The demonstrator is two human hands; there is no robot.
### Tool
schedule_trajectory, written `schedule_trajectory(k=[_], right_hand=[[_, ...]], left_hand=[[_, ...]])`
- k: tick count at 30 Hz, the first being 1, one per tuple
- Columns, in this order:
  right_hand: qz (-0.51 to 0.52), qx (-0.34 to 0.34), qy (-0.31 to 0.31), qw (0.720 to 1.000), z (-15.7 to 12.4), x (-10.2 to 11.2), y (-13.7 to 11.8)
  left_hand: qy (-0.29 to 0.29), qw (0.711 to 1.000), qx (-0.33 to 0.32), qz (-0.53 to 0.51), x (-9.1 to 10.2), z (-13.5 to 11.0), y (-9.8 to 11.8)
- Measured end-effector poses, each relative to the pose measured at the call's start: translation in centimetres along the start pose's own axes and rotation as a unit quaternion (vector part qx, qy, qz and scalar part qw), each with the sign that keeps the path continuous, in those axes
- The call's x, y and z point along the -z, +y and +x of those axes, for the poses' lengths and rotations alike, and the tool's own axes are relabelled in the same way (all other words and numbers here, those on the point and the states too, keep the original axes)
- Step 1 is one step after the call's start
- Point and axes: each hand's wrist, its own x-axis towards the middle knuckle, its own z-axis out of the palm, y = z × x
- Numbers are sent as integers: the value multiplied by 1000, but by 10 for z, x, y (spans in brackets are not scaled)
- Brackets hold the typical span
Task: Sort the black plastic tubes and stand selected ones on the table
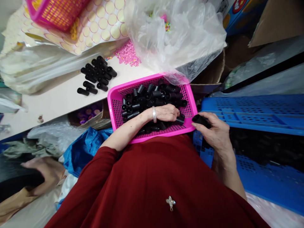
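right hand point(217, 128) pinches black tube point(199, 120); left hand point(166, 113), i can't tell; tube cluster point(98, 73) on table point(61, 98), many left in basket point(166, 134).

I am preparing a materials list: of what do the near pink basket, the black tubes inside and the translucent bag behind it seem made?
Near pink basket: probably molded plastic, smooth, slightly glossy; its walls are evenly perforated. Black tubes: likely plastic, semi-gloss, judging by soft highlights; coated metal is possible. Translucent bag: apparently thin plastic film, shiny, because it wrinkles and shows colors through.
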Motion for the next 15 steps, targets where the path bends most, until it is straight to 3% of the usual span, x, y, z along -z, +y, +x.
schedule_trajectory(k=[2, 5, 9, 15], right_hand=[[-2, 6, -2, 1000, 1, 0, -1], [-2, 14, -7, 1000, 2, 1, -2], [6, 11, -5, 1000, 1, 1, -2], [18, -14, 5, 1000, -2, 0, -2]], left_hand=[[-24, 999, 11, 21, -4, 12, 6], [0, 993, 101, 65, -11, 24, 15], [-38, 982, 164, 85, -15, 28, 25], [-2, 988, 125, 91, -20, 21, 17]])
